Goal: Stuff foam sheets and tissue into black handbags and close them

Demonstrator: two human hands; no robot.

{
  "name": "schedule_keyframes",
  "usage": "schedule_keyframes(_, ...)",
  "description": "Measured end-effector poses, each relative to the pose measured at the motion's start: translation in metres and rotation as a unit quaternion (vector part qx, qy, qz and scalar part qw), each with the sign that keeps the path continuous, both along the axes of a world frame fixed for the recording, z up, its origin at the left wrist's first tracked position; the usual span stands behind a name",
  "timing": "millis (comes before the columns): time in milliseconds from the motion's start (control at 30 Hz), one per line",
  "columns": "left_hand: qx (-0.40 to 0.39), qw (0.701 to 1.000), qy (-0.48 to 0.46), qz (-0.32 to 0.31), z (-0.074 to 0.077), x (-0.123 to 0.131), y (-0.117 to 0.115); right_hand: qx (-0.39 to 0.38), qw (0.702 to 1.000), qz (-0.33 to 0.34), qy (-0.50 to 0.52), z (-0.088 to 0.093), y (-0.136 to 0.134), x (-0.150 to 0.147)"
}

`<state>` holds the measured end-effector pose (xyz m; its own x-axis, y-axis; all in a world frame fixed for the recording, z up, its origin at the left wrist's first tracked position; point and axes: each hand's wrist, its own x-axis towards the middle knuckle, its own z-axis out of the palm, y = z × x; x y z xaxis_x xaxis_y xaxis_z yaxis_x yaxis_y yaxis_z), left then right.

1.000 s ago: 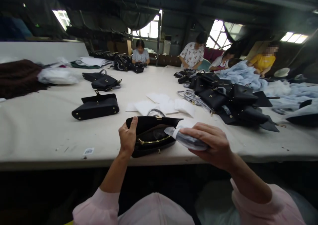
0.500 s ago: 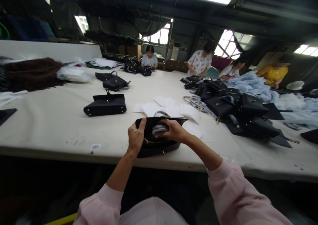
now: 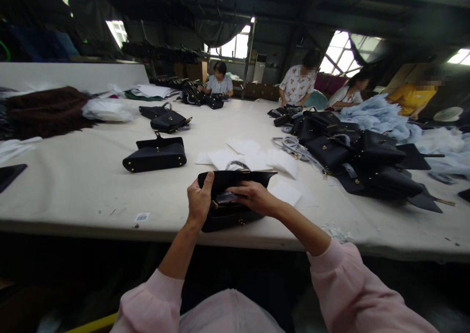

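A black handbag (image 3: 235, 223) stands at the table's front edge, its flap raised and its zipped mouth open toward me. My left hand (image 3: 199, 200) grips the flap's left side, thumb in front. My right hand (image 3: 255, 196) reaches into the mouth with fingers stretched out over a plastic-wrapped grey bundle (image 3: 225, 197). Most of that bundle is inside the bag, partly hidden by the fingers. A wrapped handle (image 3: 238, 165) shows behind the flap.
Another black handbag (image 3: 156, 156) lies to the left, with more behind it. White sheets (image 3: 244, 154) lie beyond my hands. A heap of black bags (image 3: 330, 149) and wrapped straps (image 3: 292, 147) fills the right. Several people work across the table (image 3: 73, 186).
The wrapped bundle has gone lower into the bag. My right hand's fingers have straightened over it, where they were curled round it before. My left hand keeps its grip on the flap.
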<state>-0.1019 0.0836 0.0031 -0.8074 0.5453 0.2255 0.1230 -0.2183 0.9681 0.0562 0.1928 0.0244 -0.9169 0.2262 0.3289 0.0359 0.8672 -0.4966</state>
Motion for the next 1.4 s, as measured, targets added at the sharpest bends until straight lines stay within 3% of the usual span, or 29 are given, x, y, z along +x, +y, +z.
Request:
schedule_keyframes(133, -0.007, 1.000, -0.003, -0.007, -0.003, -0.004, 0.002, -0.113, 0.992, 0.034, -0.051, -0.009, 0.011, -0.018)
schedule_keyframes(267, -0.015, 0.999, -0.007, -0.029, 0.000, -0.009, 0.000, -0.262, 0.958, 0.086, -0.075, 0.000, 0.024, -0.011)
schedule_keyframes(433, -0.042, 0.998, 0.005, -0.038, 0.004, -0.009, -0.004, -0.296, 0.951, 0.039, -0.078, 0.004, 0.027, 0.010)
schedule_keyframes(600, -0.058, 0.997, -0.004, -0.047, -0.004, -0.009, -0.006, -0.220, 0.975, 0.015, -0.024, -0.005, 0.030, 0.011)
schedule_keyframes(767, -0.088, 0.995, 0.037, -0.016, -0.010, -0.013, -0.004, -0.047, 0.994, -0.041, -0.091, 0.007, 0.035, 0.011)
schedule_keyframes(900, -0.062, 0.997, -0.007, -0.035, -0.011, -0.009, 0.001, 0.047, 0.989, -0.076, -0.117, 0.003, 0.038, 0.003)
schedule_keyframes(1100, -0.056, 0.997, 0.010, -0.055, -0.020, -0.008, 0.001, -0.058, 0.995, -0.013, -0.083, -0.010, 0.043, 0.001)
schedule_keyframes(1167, -0.063, 0.996, 0.024, -0.056, -0.026, -0.008, -0.004, -0.060, 0.996, -0.017, -0.068, -0.013, 0.040, 0.005)
schedule_keyframes(1267, -0.053, 0.995, 0.043, -0.079, -0.037, -0.007, -0.017, 0.015, 0.995, -0.101, -0.017, -0.017, 0.029, 0.010)
schedule_keyframes(1400, -0.059, 0.982, 0.092, -0.156, -0.050, -0.009, -0.039, 0.086, 0.954, -0.259, 0.129, -0.027, 0.022, 0.018)
